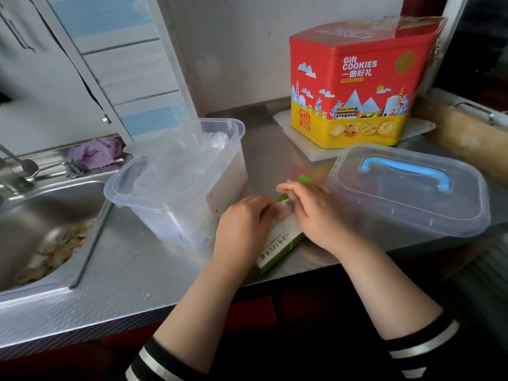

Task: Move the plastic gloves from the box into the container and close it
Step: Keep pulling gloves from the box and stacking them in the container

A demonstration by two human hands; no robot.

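Both hands on the green-and-white glove box [277, 243] at the desk's [132, 270] near edge. Left hand [244, 224] curled, pinching clear plastic gloves [283, 209] at the box opening; right hand [310, 210] curled over the box top. Open clear container [225, 182] just left, already holding gloves. Lid [412, 210] with blue handle at right.

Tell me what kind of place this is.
Most likely a home kitchen. A stainless steel sink holding food scraps is set into a metal countertop, a purple cloth lies behind it, and a red and yellow cookie tin stands by the wall.
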